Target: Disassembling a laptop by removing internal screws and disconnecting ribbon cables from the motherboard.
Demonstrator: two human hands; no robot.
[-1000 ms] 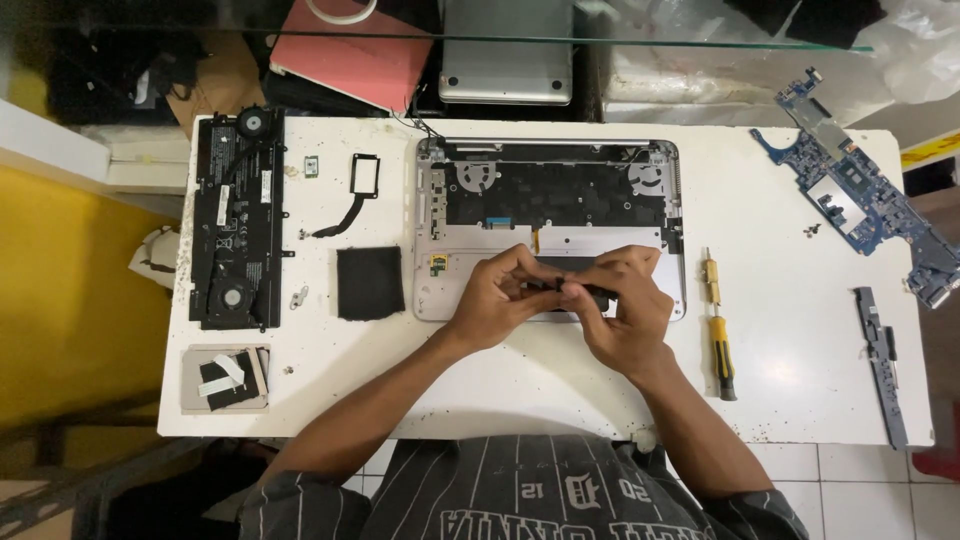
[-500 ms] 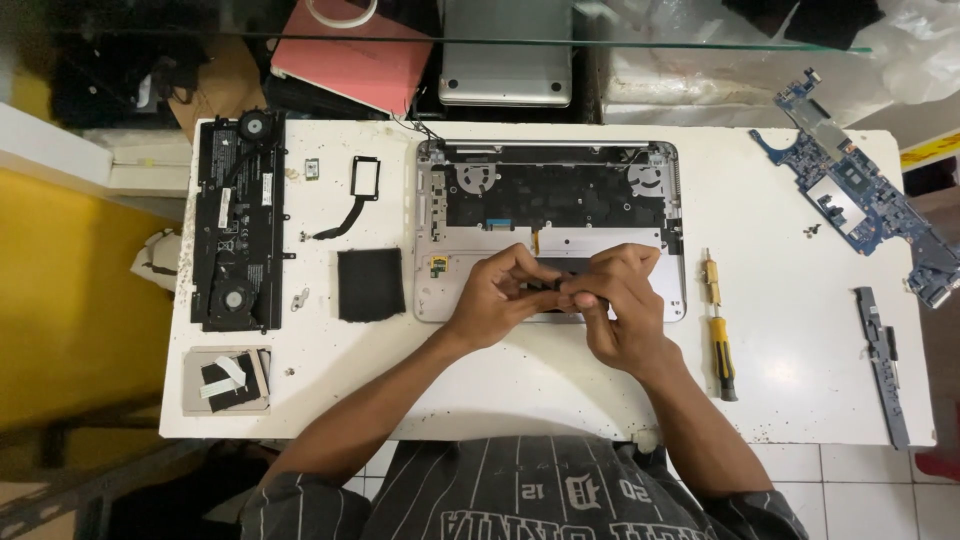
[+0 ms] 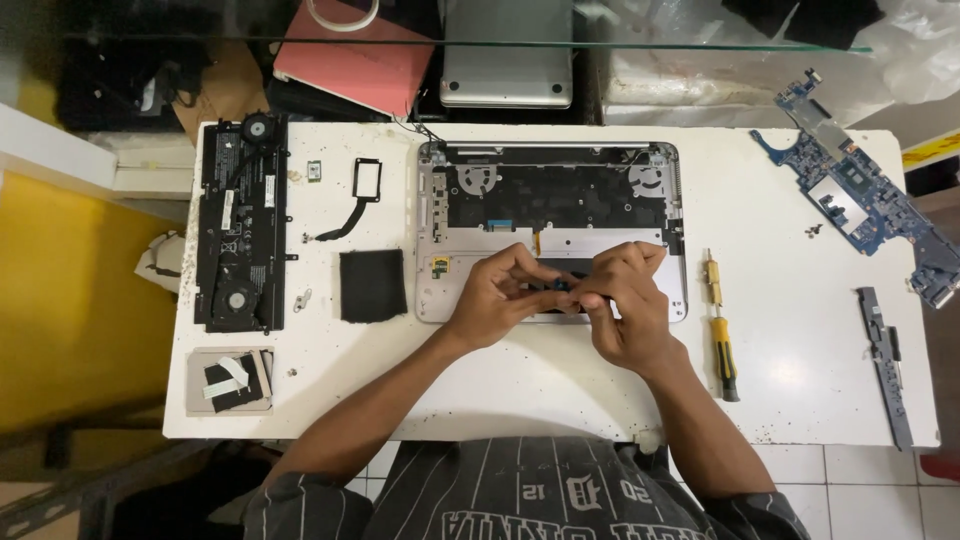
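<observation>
An opened silver laptop chassis (image 3: 560,190) lies on the white table (image 3: 800,330), its insides showing. My left hand (image 3: 497,295) and my right hand (image 3: 625,305) meet over the chassis's front edge. Both pinch a small dark part (image 3: 557,284) between their fingertips. What the part is I cannot make out; the fingers hide most of it.
A black battery with fans (image 3: 240,225) lies at the left, next to a black square pad (image 3: 372,285) and a loop cable (image 3: 358,195). A yellow-handled screwdriver (image 3: 722,335) lies right of my hands. A blue circuit board (image 3: 860,195) and a grey bar (image 3: 885,360) sit at the right.
My fingers have shifted slightly on the small dark part. Nothing else on the table has moved.
</observation>
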